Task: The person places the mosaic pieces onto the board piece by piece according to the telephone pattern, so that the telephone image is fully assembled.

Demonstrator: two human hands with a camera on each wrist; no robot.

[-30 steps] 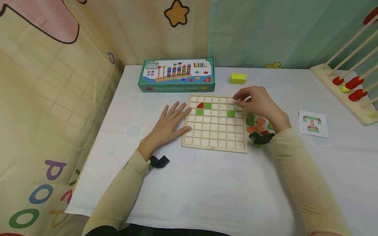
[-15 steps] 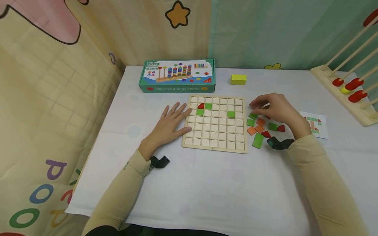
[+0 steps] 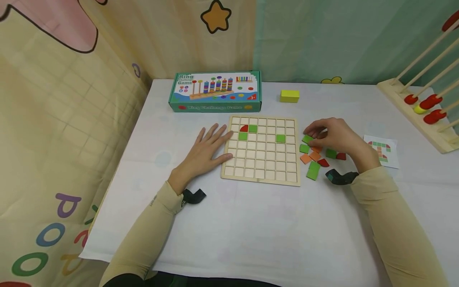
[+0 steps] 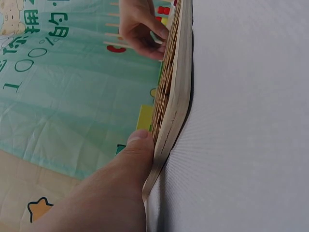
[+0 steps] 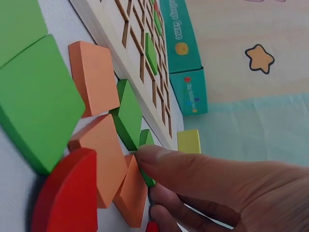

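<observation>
Left of centre in the head view, the left hand (image 3: 204,153) is laid with fingers spread, the left edge of the board (image 3: 258,181) being touched and nothing gripped. Right of centre, orange tiles (image 3: 315,156) are scattered. Just beyond them, near the board's right edge, a green tile (image 3: 307,139) is held between the thumb and bent fingers of the right hand (image 3: 335,137), the gap nearly closed; how firm the pinch is cannot be told. The tile is judged light, stiff and hard to break, though its smooth faces may slip; it is best taken by two opposite edges. No clear long axis is shown, the outline being squarish, and its sides are turned aslant to the board's grid.
</observation>
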